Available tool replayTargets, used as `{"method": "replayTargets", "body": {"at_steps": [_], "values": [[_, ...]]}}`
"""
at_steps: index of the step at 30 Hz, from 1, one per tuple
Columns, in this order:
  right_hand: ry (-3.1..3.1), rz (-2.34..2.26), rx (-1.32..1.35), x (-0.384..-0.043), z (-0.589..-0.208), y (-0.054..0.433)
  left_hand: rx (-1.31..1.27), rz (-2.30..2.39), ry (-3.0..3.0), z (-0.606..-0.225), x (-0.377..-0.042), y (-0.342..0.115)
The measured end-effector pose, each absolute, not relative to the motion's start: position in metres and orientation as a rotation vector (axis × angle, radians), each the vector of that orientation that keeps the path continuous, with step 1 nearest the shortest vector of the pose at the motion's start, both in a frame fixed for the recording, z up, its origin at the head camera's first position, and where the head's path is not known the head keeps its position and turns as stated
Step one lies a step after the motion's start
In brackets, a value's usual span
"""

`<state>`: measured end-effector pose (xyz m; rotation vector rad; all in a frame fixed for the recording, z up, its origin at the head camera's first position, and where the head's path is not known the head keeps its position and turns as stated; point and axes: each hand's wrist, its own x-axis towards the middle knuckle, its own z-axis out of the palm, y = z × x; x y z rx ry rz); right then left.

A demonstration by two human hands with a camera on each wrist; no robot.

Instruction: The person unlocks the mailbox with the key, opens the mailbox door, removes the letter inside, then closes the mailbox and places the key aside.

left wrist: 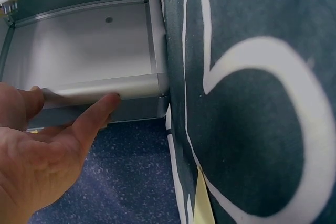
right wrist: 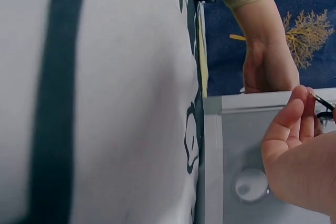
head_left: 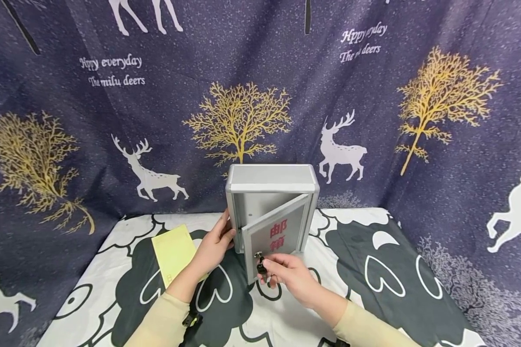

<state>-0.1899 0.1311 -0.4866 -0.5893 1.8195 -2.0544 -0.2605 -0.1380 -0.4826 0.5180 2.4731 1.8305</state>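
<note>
A silver-grey metal mailbox [head_left: 271, 179] stands upright, its door [head_left: 267, 238] with red characters swung partly outward. My left hand [head_left: 212, 243] holds the mailbox's left side, the thumb lying against the frame edge [left wrist: 139, 85] in the left wrist view. At the door's free edge my right hand [head_left: 293, 279] pinches a dark key [head_left: 262, 268] at the lock [head_left: 258, 254]. In the right wrist view the key [right wrist: 321, 100] is partly cut off by the frame edge, beside the curled fingers [right wrist: 286, 121]. The right hand partly hides the door's lower part.
A yellow envelope [head_left: 173, 250] lies left of the mailbox, partly behind the left forearm. Black-and-white patterned cloth [head_left: 295, 323] covers the surface. A dark blue curtain [head_left: 260, 58] with deer and trees hangs close behind the mailbox.
</note>
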Motion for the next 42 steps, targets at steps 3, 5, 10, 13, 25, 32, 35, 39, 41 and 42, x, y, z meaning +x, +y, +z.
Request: {"method": "replayTargets", "body": {"at_steps": [3,5,10,13,25,32,35,39,41,42], "values": [[1.844,-2.062,-0.558,-0.191,-0.485,0.125,0.518,1.836,2.476,-0.484,-0.261,-0.138],[1.860,-2.069,-0.531,-0.192,-0.483,0.121,0.522,1.837,2.481,-0.484,-0.261,-0.138],[1.867,-2.088,-0.501,-0.195,-0.483,0.112,0.528,1.833,2.486,-0.486,-0.261,-0.140],[1.864,-2.105,-0.488,-0.198,-0.483,0.108,0.525,1.827,2.488,-0.487,-0.261,-0.141],[1.982,-2.142,-0.409,-0.208,-0.483,0.094,0.505,1.816,2.535,-0.487,-0.262,-0.139],[2.045,-2.156,-0.393,-0.213,-0.482,0.088,0.507,1.827,2.533,-0.488,-0.263,-0.140],[2.043,-2.173,-0.376,-0.216,-0.481,0.086,0.516,1.838,2.524,-0.488,-0.264,-0.139],[2.053,-2.186,-0.356,-0.219,-0.481,0.084,0.524,1.848,2.514,-0.488,-0.265,-0.138],[2.067,-2.191,-0.348,-0.220,-0.481,0.083,0.527,1.849,2.509,-0.488,-0.266,-0.138],[2.073,-2.191,-0.345,-0.221,-0.481,0.082,0.530,1.849,2.506,-0.488,-0.266,-0.138]]}}
